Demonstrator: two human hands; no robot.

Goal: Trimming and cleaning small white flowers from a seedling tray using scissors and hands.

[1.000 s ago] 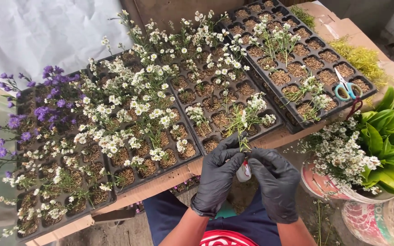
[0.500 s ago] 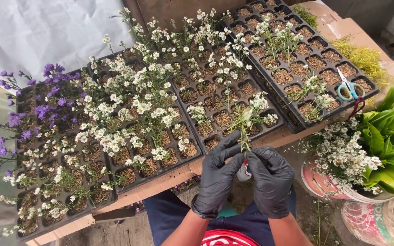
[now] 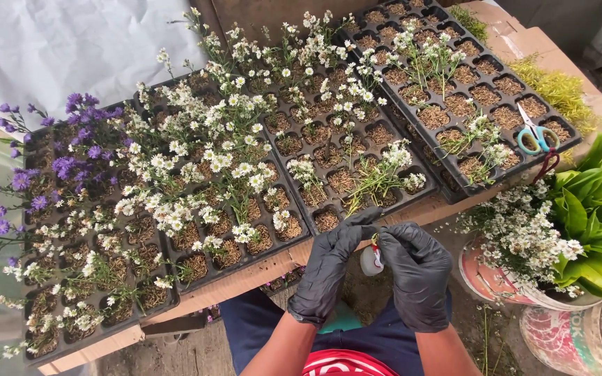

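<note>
My left hand [image 3: 330,268] and my right hand [image 3: 418,270], both in black gloves, meet just below the table's front edge. Between their fingertips they pinch a small grey, rounded object with a red and white mark [image 3: 371,259]. Just above the hands lies a black seedling tray [image 3: 357,150] with white-flowered plants [image 3: 383,174] leaning over its near cells. What the small object is cannot be told.
Several black cell trays cover the table: purple flowers [image 3: 71,163] at left, white ones [image 3: 196,167] in the middle. Blue-handled scissors [image 3: 536,136] lie on the right tray. A pot with cut white flowers [image 3: 524,237] and a broad-leaved green plant [image 3: 597,209] stand at right.
Both hands have dropped slightly from the tray's edge and come closer together around the small grey object. The stems by the left fingers are no longer touched.
</note>
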